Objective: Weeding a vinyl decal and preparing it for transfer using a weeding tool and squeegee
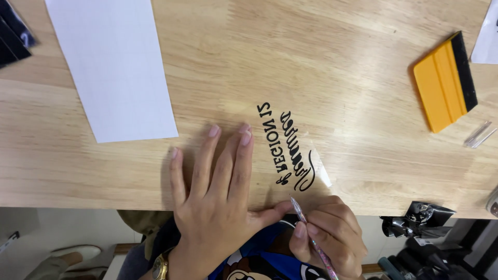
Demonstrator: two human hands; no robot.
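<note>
My left hand (215,192) lies flat on the wooden table (332,62), fingers spread, pressing down the left part of a clear film. On that film sits a black cut-out lettering decal (286,150), seen mirrored. My right hand (329,236) grips a thin pen-like pick tool (306,223) whose tip touches the near edge of the film, just below the lettering. My left thumb rests beside the tool tip.
A white backing sheet (116,62) lies at the upper left. A yellow squeegee with a black edge (446,80) rests at the right, a small clear tube (480,135) below it. Crumpled black scraps (417,218) hang off the table's near edge.
</note>
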